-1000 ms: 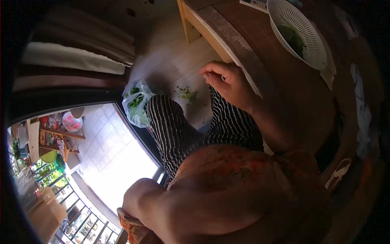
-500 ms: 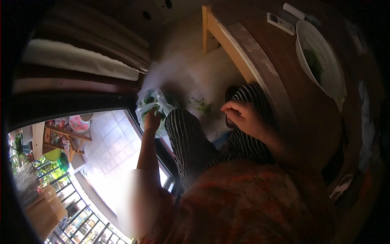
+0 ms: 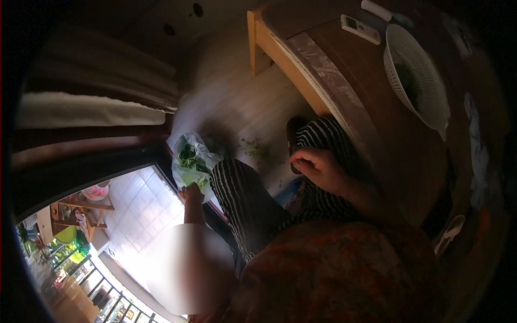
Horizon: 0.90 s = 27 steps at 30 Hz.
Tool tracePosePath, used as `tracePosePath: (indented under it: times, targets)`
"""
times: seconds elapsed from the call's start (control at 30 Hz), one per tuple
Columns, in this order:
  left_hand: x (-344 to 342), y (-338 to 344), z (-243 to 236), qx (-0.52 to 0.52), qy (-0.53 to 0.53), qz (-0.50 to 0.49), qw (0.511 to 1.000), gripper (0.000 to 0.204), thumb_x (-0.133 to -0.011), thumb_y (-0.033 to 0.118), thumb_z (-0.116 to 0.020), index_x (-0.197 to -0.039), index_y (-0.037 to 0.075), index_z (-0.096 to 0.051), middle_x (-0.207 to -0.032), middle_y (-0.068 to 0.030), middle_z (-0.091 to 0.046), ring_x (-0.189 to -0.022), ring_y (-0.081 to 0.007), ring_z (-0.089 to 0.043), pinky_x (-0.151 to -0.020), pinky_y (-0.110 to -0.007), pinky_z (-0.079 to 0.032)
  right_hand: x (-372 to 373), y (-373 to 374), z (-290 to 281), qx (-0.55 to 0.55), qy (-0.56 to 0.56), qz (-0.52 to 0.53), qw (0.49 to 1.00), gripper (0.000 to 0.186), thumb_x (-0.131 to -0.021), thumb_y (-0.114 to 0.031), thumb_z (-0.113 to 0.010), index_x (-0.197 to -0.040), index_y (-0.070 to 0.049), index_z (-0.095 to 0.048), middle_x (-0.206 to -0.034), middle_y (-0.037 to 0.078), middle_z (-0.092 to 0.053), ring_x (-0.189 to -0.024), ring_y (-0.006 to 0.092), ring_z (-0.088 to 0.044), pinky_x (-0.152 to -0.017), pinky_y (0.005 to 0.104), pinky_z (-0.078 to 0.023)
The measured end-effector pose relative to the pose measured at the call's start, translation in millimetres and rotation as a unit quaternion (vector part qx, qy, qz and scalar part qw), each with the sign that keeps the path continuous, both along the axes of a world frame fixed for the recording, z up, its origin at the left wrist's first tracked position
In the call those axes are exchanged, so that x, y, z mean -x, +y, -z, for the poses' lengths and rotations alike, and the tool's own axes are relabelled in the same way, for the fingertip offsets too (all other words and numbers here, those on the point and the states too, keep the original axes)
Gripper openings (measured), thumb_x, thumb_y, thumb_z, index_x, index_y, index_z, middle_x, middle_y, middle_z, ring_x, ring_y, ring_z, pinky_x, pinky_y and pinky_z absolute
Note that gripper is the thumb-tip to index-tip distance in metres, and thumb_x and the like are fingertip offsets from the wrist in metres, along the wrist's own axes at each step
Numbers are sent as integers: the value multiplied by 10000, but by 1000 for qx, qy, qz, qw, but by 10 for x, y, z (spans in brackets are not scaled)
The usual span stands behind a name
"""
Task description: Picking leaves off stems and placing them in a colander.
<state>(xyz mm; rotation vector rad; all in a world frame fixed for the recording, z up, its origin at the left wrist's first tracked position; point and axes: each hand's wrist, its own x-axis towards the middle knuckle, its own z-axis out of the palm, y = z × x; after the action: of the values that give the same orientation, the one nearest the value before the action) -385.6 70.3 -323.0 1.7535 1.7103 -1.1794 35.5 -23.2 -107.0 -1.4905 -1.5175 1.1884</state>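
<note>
We see leafy greens (image 3: pixel 189 156) in the open plastic bag (image 3: pixel 209 158), beside our left knee; a green heap (image 3: pixel 407 81) already sits in the white basket (image 3: pixel 428 67) on the counter (image 3: pixel 355 59). Sprigs lie loose on the floor (image 3: pixel 226 91). Our left hand (image 3: pixel 191 194) is at the bag's near rim, grip unclear; our right hand (image 3: pixel 315 163) is curled above the right knee, fingertip contact indeterminable.
</note>
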Motion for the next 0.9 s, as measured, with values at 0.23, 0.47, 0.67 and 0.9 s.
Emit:
tracePosePath:
  times: [0.23,0.47,0.67,0.9]
  targets:
    - [947,77,-34,-380,-298,-181,857,249,-851,301,-585,-916,90,-700,-972,-124,-700,-896,-329,-660,-815,-404,-492,57,-63,-60,-5,29,-30,999,137,-923,-36,-590,-1048,6,-625,-892,121,-664,-795,162,-646,-698,292,-507]
    - [-176,391,-1375,-308,-600,-489,553,256,-916,301,-614,-906,47,-644,-746,-14,-561,-728,-119,-515,-689,-282,-419,-104,-317,-178,-36,38,7,999,131,-933,-37,-578,-1044,11,-625,-877,113,-657,-782,151,-636,-687,286,-501]
    - [-477,441,-2472,-343,-656,-354,571,240,-945,293,-596,-1000,63,-635,-763,25,-522,-724,-75,-479,-687,-255,-400,-107,-364,-484,-99,33,7,995,110,-939,-13,-562,-1027,10,-625,-830,47,-623,-736,95,-587,-674,248,-484]
    - [-810,356,-3798,-439,-700,-198,527,319,-968,313,-586,-1069,14,-637,-884,-51,-634,-689,-96,-508,-648,-263,-442,-240,-208,-872,-188,4,75,979,334,-913,-78,-634,-1233,-18,-557,-1110,99,-623,-1022,155,-597,-875,306,-483]
